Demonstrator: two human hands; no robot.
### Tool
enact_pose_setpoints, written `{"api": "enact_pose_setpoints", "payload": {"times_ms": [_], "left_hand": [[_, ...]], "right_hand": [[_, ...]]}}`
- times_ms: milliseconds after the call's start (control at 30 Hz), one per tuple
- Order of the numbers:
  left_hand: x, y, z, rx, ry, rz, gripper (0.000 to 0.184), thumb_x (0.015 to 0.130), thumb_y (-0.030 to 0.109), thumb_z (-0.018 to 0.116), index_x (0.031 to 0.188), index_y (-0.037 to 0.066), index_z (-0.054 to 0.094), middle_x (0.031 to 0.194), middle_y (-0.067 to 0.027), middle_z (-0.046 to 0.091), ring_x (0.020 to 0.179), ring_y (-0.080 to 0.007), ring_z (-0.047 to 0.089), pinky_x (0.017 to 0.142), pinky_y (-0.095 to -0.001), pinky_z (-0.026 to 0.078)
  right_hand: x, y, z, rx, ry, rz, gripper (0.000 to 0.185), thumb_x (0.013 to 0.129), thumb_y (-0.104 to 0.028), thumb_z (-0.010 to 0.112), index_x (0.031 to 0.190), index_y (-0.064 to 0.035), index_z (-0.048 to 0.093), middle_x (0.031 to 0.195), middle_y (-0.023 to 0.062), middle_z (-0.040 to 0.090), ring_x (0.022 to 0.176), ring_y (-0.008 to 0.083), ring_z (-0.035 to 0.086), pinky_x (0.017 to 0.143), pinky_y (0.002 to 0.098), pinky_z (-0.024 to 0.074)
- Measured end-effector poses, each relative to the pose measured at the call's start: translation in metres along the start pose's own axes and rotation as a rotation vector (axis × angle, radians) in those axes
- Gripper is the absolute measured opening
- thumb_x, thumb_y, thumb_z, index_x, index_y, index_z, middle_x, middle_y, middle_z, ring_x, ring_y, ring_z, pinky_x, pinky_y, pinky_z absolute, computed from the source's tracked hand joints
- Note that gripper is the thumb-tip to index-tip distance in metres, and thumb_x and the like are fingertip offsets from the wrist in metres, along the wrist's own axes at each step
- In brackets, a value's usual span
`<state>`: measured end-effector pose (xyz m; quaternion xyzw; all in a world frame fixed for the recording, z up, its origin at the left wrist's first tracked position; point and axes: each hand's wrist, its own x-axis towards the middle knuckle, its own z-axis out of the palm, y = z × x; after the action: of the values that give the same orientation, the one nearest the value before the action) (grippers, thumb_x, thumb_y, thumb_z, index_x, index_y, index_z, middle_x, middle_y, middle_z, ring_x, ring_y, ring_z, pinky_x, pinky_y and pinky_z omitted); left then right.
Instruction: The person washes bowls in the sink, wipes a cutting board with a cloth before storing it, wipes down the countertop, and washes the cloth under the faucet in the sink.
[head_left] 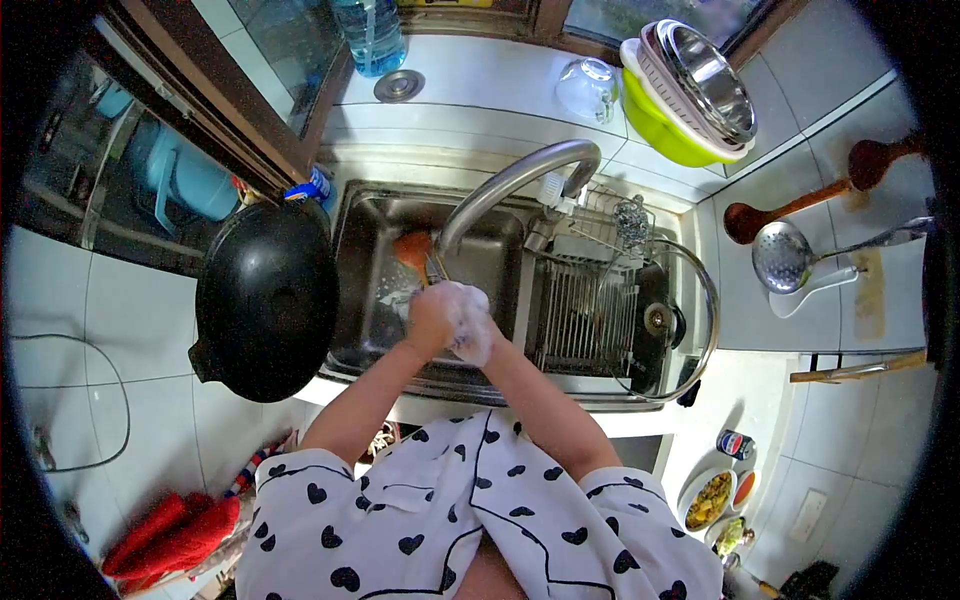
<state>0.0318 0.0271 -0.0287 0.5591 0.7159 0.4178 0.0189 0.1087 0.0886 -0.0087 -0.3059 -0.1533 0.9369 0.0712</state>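
Over the left sink basin [350,290] my two hands meet, closed together. My left hand [430,322] is wrapped round the lower part of a wooden spatula [412,250], whose broad orange-brown head points up and away from me. Thin stick-like shapes run beside it, too small to name. White suds cover my right hand [476,338], which presses against the left one; whatever is in its fingers is hidden under the foam. Behind my hands the steel faucet [510,175] arches over the sink. No stream of water can be made out.
A black wok [265,300] stands left of the sink. In the right basin are a dish rack [585,310] and a glass lid [705,330]. Stacked bowls [665,115] and a glass cup [588,90] stand behind. Utensils, including a skimmer [783,257], hang at right.
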Motion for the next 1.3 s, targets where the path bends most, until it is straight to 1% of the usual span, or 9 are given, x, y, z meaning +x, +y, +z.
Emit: {"api": "enact_pose_setpoints", "payload": {"times_ms": [167,267,367,567,733,1000,1133,1200,1300], "left_hand": [[0.011,-0.014,-0.014,-0.42,-0.166,-0.956,0.037,0.088,0.042,0.047,0.095,0.007,0.059,0.089,-0.011,0.06,0.083,-0.023,0.058,0.069,-0.0364,0.046],[0.004,-0.025,-0.003,-0.99,0.026,-1.268,0.041,0.087,0.043,0.049,0.106,0.007,0.056,0.097,-0.0084,0.059,0.093,-0.0184,0.055,0.075,-0.0363,0.046],[0.005,-0.014,-0.032,-1.132,-0.227,-1.326,0.043,0.087,0.043,0.049,0.108,0.006,0.055,0.104,-0.0085,0.057,0.1,-0.0182,0.052,0.08,-0.0365,0.045],[0.011,-0.04,-0.044,-0.741,-0.014,-1.098,0.04,0.088,0.038,0.05,0.109,0.004,0.055,0.101,-0.005,0.059,0.091,-0.02,0.056,0.08,-0.0322,0.044],[0.013,0.0,-0.015,-0.262,0.037,-0.676,0.038,0.087,0.027,0.051,0.117,0.004,0.044,0.096,-0.0188,0.06,0.09,-0.0317,0.058,0.078,-0.039,0.043],[-0.009,0.034,-0.007,0.085,-0.436,-0.213,0.027,0.083,0.031,0.053,0.092,0.006,0.057,0.088,-0.018,0.061,0.086,-0.0368,0.057,0.075,-0.0442,0.045],[0.014,-0.002,-0.013,0.291,-0.397,-0.68,0.02,0.08,0.033,0.056,0.086,0.014,0.062,0.079,-0.0119,0.062,0.073,-0.0339,0.059,0.061,-0.0462,0.044],[0.01,0.009,-0.008,0.239,-0.421,-0.735,0.021,0.081,0.034,0.055,0.085,0.014,0.061,0.079,-0.0131,0.062,0.074,-0.0344,0.059,0.062,-0.0461,0.045],[-0.014,0.035,0.001,0.254,-0.1,-0.115,0.027,0.084,0.037,0.05,0.086,0.013,0.06,0.08,-0.015,0.061,0.076,-0.0363,0.058,0.064,-0.0468,0.045]], "right_hand": [[0.004,-0.003,0.002,-0.256,0.158,0.003,0.018,0.086,-0.031,0.052,0.092,-0.0136,0.054,0.081,0.0009,0.056,0.072,0.0149,0.056,0.055,0.0302,0.0458],[-0.003,-0.011,0.01,-0.47,0.182,-0.078,0.021,0.087,-0.033,0.052,0.09,-0.0116,0.053,0.079,0.0002,0.055,0.07,0.0124,0.054,0.055,0.0284,0.0438],[0.001,-0.017,0.002,-0.621,0.084,-0.121,0.023,0.087,-0.033,0.053,0.088,-0.0096,0.053,0.077,-0.0004,0.054,0.069,0.0111,0.053,0.057,0.0273,0.0419],[0.029,-0.019,-0.038,-0.862,0.115,-0.165,0.031,0.088,-0.037,0.048,0.101,-0.0084,0.054,0.086,0.0037,0.059,0.073,0.0151,0.057,0.064,0.0284,0.0458],[0.012,-0.016,-0.028,-0.107,0.153,0.034,0.037,0.09,-0.038,0.044,0.11,-0.0084,0.052,0.099,0.0078,0.058,0.092,0.0203,0.057,0.084,0.0348,0.0456],[0.027,0.023,-0.072,0.101,-0.143,0.019,0.038,0.084,-0.036,0.055,0.112,-0.0112,0.05,0.105,0.0057,0.056,0.095,0.0194,0.056,0.075,0.0333,0.0487],[0.018,0.013,-0.056,-0.648,-0.165,-0.233,0.032,0.081,-0.022,0.057,0.108,-0.0071,0.051,0.099,0.0096,0.055,0.101,0.0166,0.052,0.086,0.0318,0.0442],[0.032,0.016,-0.066,-0.601,-0.131,-0.236,0.032,0.075,-0.016,0.062,0.104,-0.0053,0.053,0.093,0.0085,0.056,0.091,0.0178,0.054,0.079,0.0316,0.0449],[0.023,0.001,-0.05,-0.137,-0.15,-0.038,0.033,0.069,-0.01,0.067,0.099,-0.0026,0.055,0.085,0.0059,0.057,0.08,0.0181,0.055,0.069,0.0304,0.0457]]}}
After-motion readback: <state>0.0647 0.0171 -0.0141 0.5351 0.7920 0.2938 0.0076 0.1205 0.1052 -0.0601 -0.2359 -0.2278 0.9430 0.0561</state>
